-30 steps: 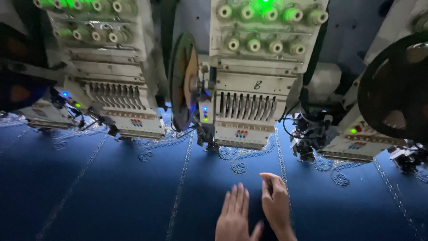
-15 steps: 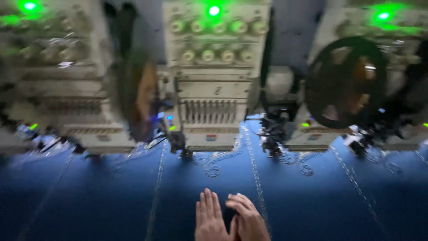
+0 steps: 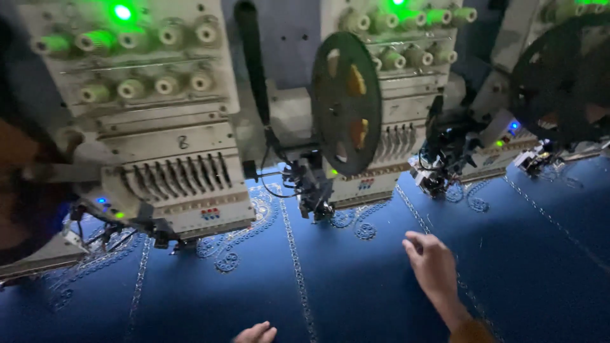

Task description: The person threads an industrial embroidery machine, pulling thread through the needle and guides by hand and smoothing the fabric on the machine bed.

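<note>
Head view looks down on a stretch of blue fabric (image 3: 356, 286) that fills the lower half of the frame, stitched with pale dotted lines and curling scroll motifs. Lower right of centre, the right hand (image 3: 433, 270) hovers over or rests on the cloth with its fingers loosely curled — it grips nothing. At the bottom edge, left of centre, only the fingertips of the left hand (image 3: 256, 333) show, lying at the cloth; how far it is open cannot be told. Behind the fabric, across the upper half, stand embroidery machine heads: one at the upper left (image 3: 159, 140) with a row of needle bars and pale tension knobs, one at the centre (image 3: 406, 108) behind a dark round sequin reel (image 3: 346, 105), and a second dark reel (image 3: 559, 76) at the upper right. Green indicator lamps (image 3: 122, 11) glow along the top edge.
</note>
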